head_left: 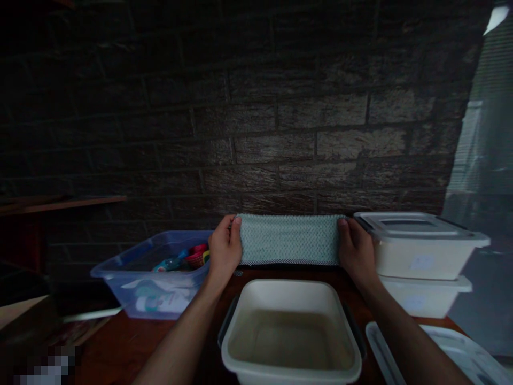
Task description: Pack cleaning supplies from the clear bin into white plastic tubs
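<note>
A pale green textured cloth (289, 239) is stretched out flat between my two hands, its face towards me. My left hand (226, 245) pinches its left upper corner between thumb and fingers. At the opposite corner, my right hand (356, 247) grips it the same way. Below and nearer to me stands a white plastic tub (290, 294) with dark side handles, uncovered on the table. The cloth hangs behind the tub's far rim, apart from it.
On the left, a clear bluish bin (120, 262) holds small colourful items. Two lidded white boxes (420, 256) are stacked at the right. A white lid (465, 347) lies near my right forearm. A dark brick wall (280, 133) rises behind the brown table (116, 347).
</note>
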